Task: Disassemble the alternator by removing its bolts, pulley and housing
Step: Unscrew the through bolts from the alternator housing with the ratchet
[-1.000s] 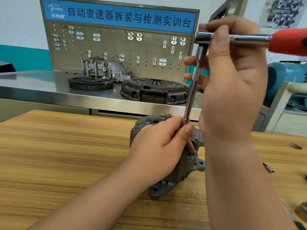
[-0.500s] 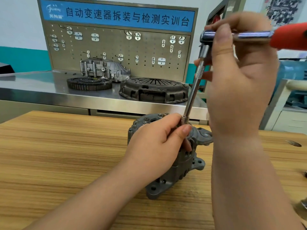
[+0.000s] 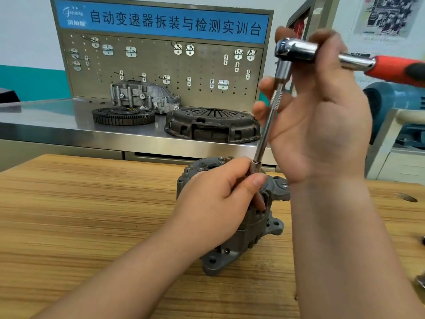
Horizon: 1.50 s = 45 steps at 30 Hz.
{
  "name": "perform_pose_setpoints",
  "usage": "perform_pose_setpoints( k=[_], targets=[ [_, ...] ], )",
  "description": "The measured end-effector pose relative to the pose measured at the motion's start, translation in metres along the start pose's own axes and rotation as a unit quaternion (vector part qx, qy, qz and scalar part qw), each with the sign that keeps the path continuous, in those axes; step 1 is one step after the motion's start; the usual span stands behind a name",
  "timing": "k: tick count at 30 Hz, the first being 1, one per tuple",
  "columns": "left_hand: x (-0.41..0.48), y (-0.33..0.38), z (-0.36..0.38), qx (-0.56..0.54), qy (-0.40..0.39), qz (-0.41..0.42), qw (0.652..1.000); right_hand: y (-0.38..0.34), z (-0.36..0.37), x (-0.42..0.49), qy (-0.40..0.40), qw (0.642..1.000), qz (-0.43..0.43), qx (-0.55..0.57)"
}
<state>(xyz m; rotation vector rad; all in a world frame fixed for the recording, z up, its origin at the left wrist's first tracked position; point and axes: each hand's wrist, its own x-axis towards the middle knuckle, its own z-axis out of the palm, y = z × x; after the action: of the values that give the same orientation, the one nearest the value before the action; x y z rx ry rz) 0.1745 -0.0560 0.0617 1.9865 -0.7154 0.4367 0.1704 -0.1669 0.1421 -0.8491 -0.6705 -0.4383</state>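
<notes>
A grey alternator (image 3: 243, 240) stands upright on the wooden table (image 3: 80, 215). My left hand (image 3: 216, 201) lies over its top and pinches the socket (image 3: 254, 168) at the lower end of a long extension bar (image 3: 268, 127). The bar rises at a slant to a chrome ratchet head (image 3: 296, 50) with a red handle (image 3: 395, 69) pointing right. My right hand (image 3: 322, 111) grips the ratchet head, thumb over it, fingers behind the bar. The bolt under the socket is hidden.
Behind the table runs a steel bench (image 3: 57, 127) carrying a flywheel ring (image 3: 123, 116), a clutch cover (image 3: 213, 125) and a gearbox casing (image 3: 142, 95) before a pegboard (image 3: 161, 72). Small metal parts (image 3: 420, 279) lie at the table's right edge.
The ratchet handle has swung slightly, its red grip now dipping toward the right. My left hand stays on the socket and the alternator has not shifted.
</notes>
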Motion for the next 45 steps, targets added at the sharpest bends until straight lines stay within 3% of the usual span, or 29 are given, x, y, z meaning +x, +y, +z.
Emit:
perform_pose_setpoints(
  k=[2, 5, 6, 11, 19, 22, 24, 28, 30, 34, 37, 39, 41, 43, 45],
  targets=[
    [0.0, 0.0, 0.0, 0.011, 0.002, -0.008, 1.0, 0.001, 0.0, 0.0, 0.018, 0.979, -0.114, -0.167],
    [-0.001, 0.003, -0.001, 0.002, 0.004, -0.022, 1.0, 0.005, 0.003, 0.0, -0.019, 0.897, -0.27, -0.349],
    [-0.002, 0.005, -0.001, -0.003, 0.007, -0.021, 1.0, 0.007, 0.004, -0.001, -0.025, 0.895, -0.273, -0.351],
    [-0.006, 0.008, -0.004, -0.026, 0.022, -0.015, 0.999, 0.007, 0.012, -0.007, -0.013, 0.975, -0.11, -0.191],
    [-0.003, 0.009, 0.0, -0.03, 0.006, -0.01, 0.999, 0.0, 0.003, -0.002, -0.031, 0.999, 0.015, 0.001],
    [-0.002, 0.01, 0.001, -0.033, 0.015, -0.033, 0.999, 0.001, 0.002, -0.002, -0.04, 0.999, 0.002, -0.016],
    [-0.002, 0.01, 0.001, -0.022, 0.018, -0.038, 0.999, 0.002, 0.003, -0.002, -0.031, 0.993, -0.054, -0.096],
    [-0.002, 0.008, 0.001, -0.017, 0.017, -0.052, 0.998, 0.006, 0.002, -0.001, -0.036, 0.931, -0.218, -0.291],
    [-0.002, 0.007, 0.001, -0.019, 0.017, -0.043, 0.999, 0.007, 0.004, -0.001, -0.03, 0.933, -0.211, -0.291],
    [-0.003, 0.008, 0.0, -0.043, 0.019, -0.016, 0.999, 0.005, 0.006, -0.003, -0.018, 0.991, -0.073, -0.109],
    [-0.003, 0.006, -0.001, -0.028, 0.013, 0.004, 1.0, 0.004, 0.004, -0.001, -0.03, 0.999, 0.012, 0.028],
    [-0.002, 0.005, -0.001, -0.024, 0.008, -0.001, 1.0, 0.005, 0.002, -0.001, -0.035, 0.997, 0.031, 0.059],
    [-0.001, 0.005, -0.001, -0.023, 0.009, -0.008, 1.0, 0.005, 0.002, 0.0, -0.023, 0.999, 0.015, 0.029],
    [-0.002, 0.006, 0.0, -0.02, 0.012, -0.016, 1.0, 0.006, 0.002, -0.001, -0.007, 0.995, -0.059, -0.086],
    [-0.002, 0.007, 0.0, -0.013, 0.017, -0.023, 1.0, 0.007, 0.003, 0.001, -0.008, 0.942, -0.201, -0.27]
  ],
)
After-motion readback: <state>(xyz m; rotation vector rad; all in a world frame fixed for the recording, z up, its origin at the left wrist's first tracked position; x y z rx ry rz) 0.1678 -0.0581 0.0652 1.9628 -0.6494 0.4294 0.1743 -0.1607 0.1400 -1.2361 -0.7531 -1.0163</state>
